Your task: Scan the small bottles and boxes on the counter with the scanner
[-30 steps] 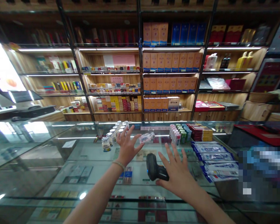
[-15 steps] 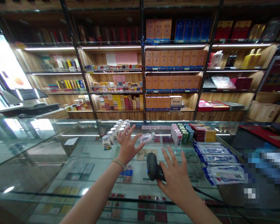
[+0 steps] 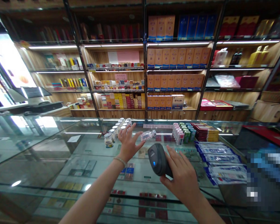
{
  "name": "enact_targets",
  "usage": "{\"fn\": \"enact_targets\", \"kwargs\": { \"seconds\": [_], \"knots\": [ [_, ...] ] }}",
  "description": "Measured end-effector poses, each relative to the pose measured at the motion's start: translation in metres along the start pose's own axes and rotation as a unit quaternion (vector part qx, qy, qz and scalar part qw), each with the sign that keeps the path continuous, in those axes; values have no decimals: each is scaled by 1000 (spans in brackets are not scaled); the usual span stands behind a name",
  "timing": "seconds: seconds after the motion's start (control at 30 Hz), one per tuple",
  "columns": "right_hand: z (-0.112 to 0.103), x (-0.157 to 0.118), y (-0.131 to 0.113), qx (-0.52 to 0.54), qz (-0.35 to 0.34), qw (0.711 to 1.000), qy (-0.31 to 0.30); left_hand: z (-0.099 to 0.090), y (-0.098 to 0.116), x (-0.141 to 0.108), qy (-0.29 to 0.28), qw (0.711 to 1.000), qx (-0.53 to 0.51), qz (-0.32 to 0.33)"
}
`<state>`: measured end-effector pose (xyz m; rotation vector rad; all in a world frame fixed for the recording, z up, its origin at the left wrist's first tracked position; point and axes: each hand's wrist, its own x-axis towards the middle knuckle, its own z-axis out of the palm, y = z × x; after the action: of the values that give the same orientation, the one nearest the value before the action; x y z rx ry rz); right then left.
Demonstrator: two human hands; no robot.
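My left hand (image 3: 128,144) is spread over the glass counter, its thumb at the near end of a small clear bottle (image 3: 148,135) that lies on its side. Whether the thumb touches it I cannot tell. Just left of that hand stand several small white-capped jars (image 3: 108,140). A black handheld barcode scanner (image 3: 157,159), with a blue light on its head, is in my right hand (image 3: 182,172). The fingers close round its handle, which they partly hide. From beneath that hand a cable (image 3: 212,194) runs off to the lower right.
On the counter (image 3: 84,158) at right are pink, green and blue containers (image 3: 184,133), a stack of red-and-gold packets (image 3: 206,133) and blue-and-white packages (image 3: 225,168). Goods show beneath the glass. Shelves with orange boxes (image 3: 177,81) line the wall behind.
My right hand's fingers have come together round the scanner's handle, and its head has tipped up and turned. The left hand and the bottle have barely moved.
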<state>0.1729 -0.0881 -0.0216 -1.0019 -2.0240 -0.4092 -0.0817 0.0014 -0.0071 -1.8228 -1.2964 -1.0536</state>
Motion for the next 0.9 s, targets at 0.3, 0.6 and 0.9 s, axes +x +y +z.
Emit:
{"fn": "enact_targets", "kwargs": {
  "seconds": [0.3,0.6,0.9],
  "knots": [
    [-28,13,4,124,117,977,-126,-1,-1,0,6,1000,20,-11],
    [-30,23,-6,183,197,946,-180,-1,-4,0,28,999,38,-11],
    [-27,24,-11,137,207,948,-199,-1,-5,1,30,999,39,-17]
  ]
}}
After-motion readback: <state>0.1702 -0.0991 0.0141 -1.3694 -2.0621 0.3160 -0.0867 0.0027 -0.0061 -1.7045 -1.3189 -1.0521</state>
